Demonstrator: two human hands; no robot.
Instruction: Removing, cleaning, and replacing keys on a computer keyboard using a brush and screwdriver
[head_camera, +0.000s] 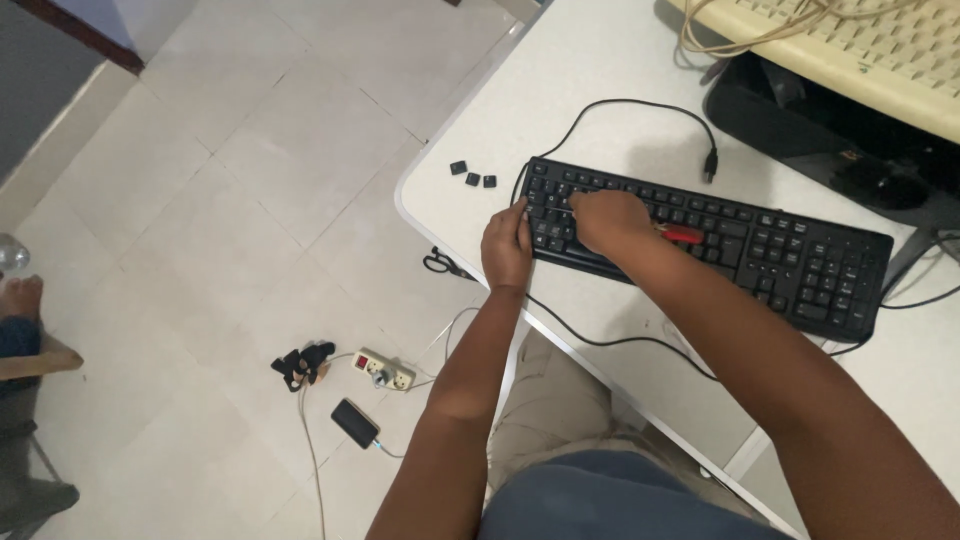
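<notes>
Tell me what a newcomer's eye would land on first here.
First, the black keyboard lying slantwise on the white table, with the left hand steadying its end and the right hand pressing a red-handled tool among the keys. Next, three loose black keycaps beside it on the table. Then the floor clutter below: a power strip and a phone.

It looked like a home workspace for computer repair: a white desk (560, 90) carried a black keyboard (790, 260) and an old beige keyboard (880, 60), while a power strip (386, 370) and charging phone (355, 422) lay on the pale tiled floor (250, 180).
</notes>
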